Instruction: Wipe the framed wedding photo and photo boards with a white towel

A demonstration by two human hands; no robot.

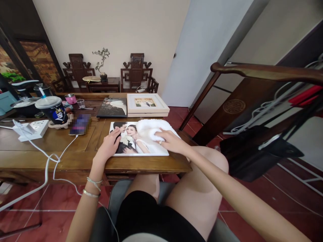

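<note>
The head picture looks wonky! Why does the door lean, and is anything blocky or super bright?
In the head view, the door leans, probably from a wide lens; also in the head view, blocky squares cover edges of the phone, and the white fluffy cloth looks pale, with little detail.

Photo panel (140,146): rectangular, white-edged, printed with couple in dark suit and white dress. Lies flat, picture up, on wooden table (141,165), close to table's front edge, toward its right end. White cloth (147,124): fluffy, part bunched into lump, rest loosely spread over panel's right side, near table's right end.
</note>
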